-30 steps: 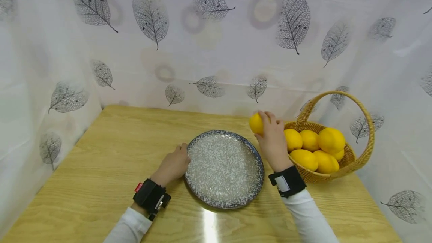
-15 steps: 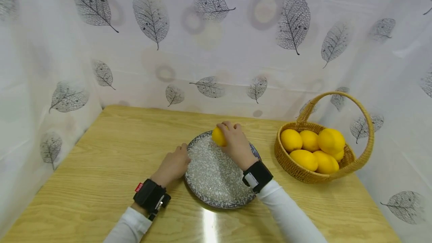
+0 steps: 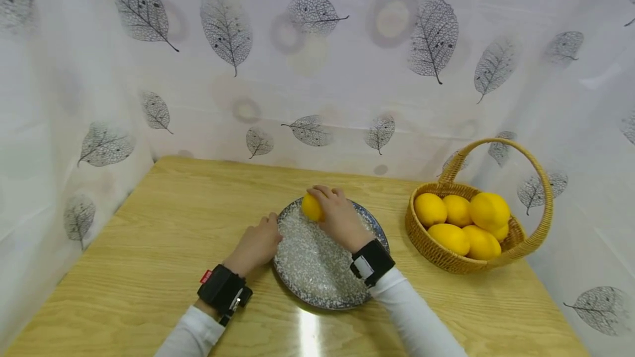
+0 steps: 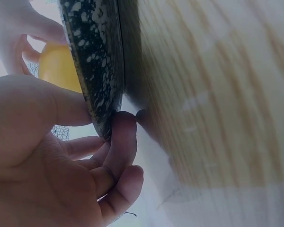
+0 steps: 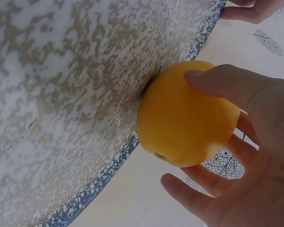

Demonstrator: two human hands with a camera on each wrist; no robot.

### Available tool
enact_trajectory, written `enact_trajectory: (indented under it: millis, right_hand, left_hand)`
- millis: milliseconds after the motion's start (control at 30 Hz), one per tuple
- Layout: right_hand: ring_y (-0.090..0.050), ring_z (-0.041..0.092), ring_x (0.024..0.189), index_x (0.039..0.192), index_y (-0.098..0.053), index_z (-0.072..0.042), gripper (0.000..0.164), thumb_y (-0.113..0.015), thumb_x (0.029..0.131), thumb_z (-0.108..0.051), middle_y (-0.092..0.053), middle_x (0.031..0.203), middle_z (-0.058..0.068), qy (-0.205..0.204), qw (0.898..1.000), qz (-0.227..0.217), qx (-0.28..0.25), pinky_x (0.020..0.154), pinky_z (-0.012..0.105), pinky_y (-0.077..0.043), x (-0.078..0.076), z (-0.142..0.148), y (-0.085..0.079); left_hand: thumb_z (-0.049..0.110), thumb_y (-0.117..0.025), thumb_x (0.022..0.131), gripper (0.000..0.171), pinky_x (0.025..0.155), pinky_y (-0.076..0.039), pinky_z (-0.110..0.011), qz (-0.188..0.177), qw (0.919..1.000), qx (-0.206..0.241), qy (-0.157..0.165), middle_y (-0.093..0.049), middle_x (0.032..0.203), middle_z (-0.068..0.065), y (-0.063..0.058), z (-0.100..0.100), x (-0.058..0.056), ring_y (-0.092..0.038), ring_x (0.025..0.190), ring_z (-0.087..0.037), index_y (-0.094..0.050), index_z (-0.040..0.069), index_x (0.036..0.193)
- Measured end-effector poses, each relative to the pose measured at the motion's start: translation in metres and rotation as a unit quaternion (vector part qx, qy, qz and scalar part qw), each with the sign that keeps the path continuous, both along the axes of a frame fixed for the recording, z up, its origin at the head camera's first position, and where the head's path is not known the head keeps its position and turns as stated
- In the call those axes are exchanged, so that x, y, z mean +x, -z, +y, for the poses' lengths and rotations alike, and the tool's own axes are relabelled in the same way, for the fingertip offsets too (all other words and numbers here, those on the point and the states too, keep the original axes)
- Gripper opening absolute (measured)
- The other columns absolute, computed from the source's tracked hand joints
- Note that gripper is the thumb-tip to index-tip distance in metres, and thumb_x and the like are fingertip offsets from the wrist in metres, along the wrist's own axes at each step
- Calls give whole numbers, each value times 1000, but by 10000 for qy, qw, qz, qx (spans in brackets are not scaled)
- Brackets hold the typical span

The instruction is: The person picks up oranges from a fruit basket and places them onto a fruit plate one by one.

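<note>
My right hand (image 3: 342,222) holds a yellow lemon (image 3: 311,208) at the far part of the round speckled plate (image 3: 305,263). In the right wrist view, the thumb lies over the lemon (image 5: 184,118) and fingers show behind it; the fruit appears to touch the plate's surface near its blue rim (image 5: 92,191). My left hand (image 3: 255,244) grips the plate's left edge. The left wrist view shows its thumb against the rim (image 4: 97,71) and curled fingers beneath.
To the right stands a wicker basket (image 3: 421,238) with a tall arched handle and several lemons (image 3: 448,237) inside. The wooden table (image 3: 178,225) meets a white leaf-print curtain (image 3: 342,81) at its back and sides.
My right hand has carried the lemon leftward from beside the basket and lowered it to the plate. My left hand keeps its place on the rim.
</note>
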State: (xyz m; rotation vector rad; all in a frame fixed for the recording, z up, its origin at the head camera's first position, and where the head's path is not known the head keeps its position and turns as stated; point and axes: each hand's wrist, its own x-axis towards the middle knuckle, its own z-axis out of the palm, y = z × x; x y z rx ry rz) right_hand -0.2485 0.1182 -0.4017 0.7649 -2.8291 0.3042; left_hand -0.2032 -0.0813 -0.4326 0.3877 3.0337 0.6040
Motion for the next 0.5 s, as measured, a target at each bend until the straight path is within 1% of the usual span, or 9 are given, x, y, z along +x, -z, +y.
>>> enact_trajectory:
  millis: [200, 333, 367, 500]
  right_hand:
    - [-45, 34, 125, 140, -45, -16, 72, -77, 76, -11, -44, 143, 6, -23, 9998, -98, -172, 99, 46, -44, 1, -1, 0]
    - [-44, 35, 125, 140, -45, -17, 73, -78, 76, -12, -44, 143, 7, 31, 9996, -78, -262, 100, 47, -43, -1, -2, 2]
    - [-44, 35, 126, 140, -45, -17, 72, -78, 76, -13, -43, 143, 7, 55, 9996, -82, -276, 100, 48, -43, -2, -2, 2]
    - [-43, 35, 127, 139, -45, -18, 73, -79, 75, -15, -43, 144, 8, 99, 9993, -90, -361, 98, 51, -43, -3, -3, 4]
  left_hand:
    - [13, -56, 93, 44, 80, -48, -53, -57, 10000, 42, -39, -58, 109, -29, 1, 0, 0, -61, 90, -41, -43, -12, 126]
    - [13, -56, 92, 43, 79, -47, -53, 55, 9999, 128, -40, -57, 105, -29, 1, -1, 0, -61, 88, -42, -43, -13, 124]
    - [12, -57, 91, 42, 76, -48, -52, 145, 9998, 118, -18, -58, 103, -28, 1, -1, 1, -61, 86, -41, -44, -12, 122]
    - [11, -57, 91, 40, 74, -48, -52, 170, 9997, 164, 22, -57, 100, -27, 0, -1, 2, -61, 83, -41, -44, -12, 121]
